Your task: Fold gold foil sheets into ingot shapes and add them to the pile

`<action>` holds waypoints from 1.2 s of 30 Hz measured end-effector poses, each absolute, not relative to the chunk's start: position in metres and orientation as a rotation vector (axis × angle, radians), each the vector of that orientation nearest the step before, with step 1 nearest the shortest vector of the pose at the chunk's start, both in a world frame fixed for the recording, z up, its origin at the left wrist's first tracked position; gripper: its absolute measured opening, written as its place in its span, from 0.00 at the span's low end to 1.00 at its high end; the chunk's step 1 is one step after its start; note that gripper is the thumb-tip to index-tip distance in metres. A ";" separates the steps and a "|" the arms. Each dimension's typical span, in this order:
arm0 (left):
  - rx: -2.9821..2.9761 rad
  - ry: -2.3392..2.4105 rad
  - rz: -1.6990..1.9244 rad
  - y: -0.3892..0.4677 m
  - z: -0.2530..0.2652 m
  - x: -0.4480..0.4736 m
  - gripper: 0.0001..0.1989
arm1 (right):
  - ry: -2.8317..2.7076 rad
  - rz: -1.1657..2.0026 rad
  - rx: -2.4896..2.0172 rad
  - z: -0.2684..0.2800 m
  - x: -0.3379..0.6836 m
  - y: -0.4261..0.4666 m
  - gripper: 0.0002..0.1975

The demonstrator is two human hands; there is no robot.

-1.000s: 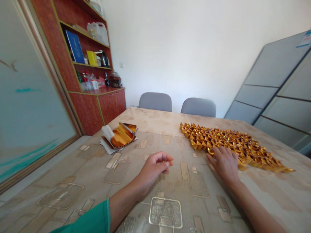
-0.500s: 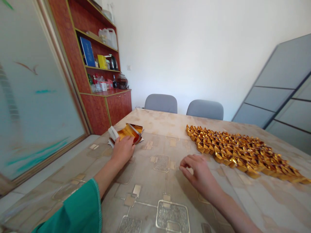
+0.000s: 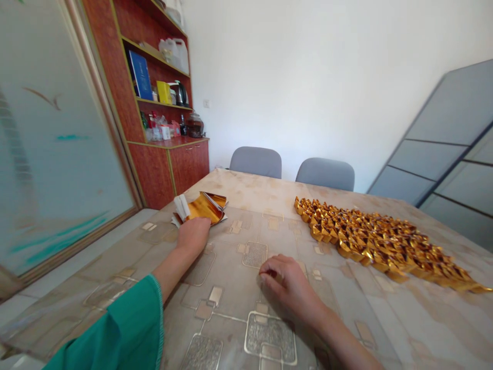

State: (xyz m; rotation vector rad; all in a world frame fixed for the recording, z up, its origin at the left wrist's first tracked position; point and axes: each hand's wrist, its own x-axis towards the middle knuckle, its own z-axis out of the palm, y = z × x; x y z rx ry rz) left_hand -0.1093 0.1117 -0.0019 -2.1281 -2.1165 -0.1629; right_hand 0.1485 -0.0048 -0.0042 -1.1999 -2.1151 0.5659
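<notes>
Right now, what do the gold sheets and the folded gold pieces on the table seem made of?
The curled gold sheets: probably foil-faced paper, glossy; they bend and show whitish edges.
The small folded gold pieces: likely similar paper, metallic finish, judging by their bright glints and pointed folds.

Left hand (image 3: 193, 237): fingertips hidden at the stack of shiny gold foil sheets with white paper (image 3: 203, 206); grip unclear, near corner of stack covered. Right hand (image 3: 288, 280): palm turned from view, inside of curled fingers unseen. Loose green cloth sleeve (image 3: 115, 329) cut by bottom edge. Rows of folded gold foil pieces (image 3: 365, 234) too tightly packed to count; tip at right edge. Rounded grey chair backs (image 3: 256, 162): lower parts behind table. Lettering on upright blue box (image 3: 140, 74) too small to read.
</notes>
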 end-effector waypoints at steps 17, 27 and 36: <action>-2.062 -2.138 -0.276 0.101 0.014 -0.109 0.21 | -2.073 0.582 -1.227 -0.003 0.152 -0.005 0.10; -1.882 -2.088 -0.692 0.088 0.033 -0.110 0.19 | -1.947 0.748 -1.209 -0.002 0.148 -0.004 0.08; -2.384 -0.983 -1.183 0.059 0.020 -0.063 0.06 | -1.220 1.322 -1.092 0.004 0.154 0.002 0.25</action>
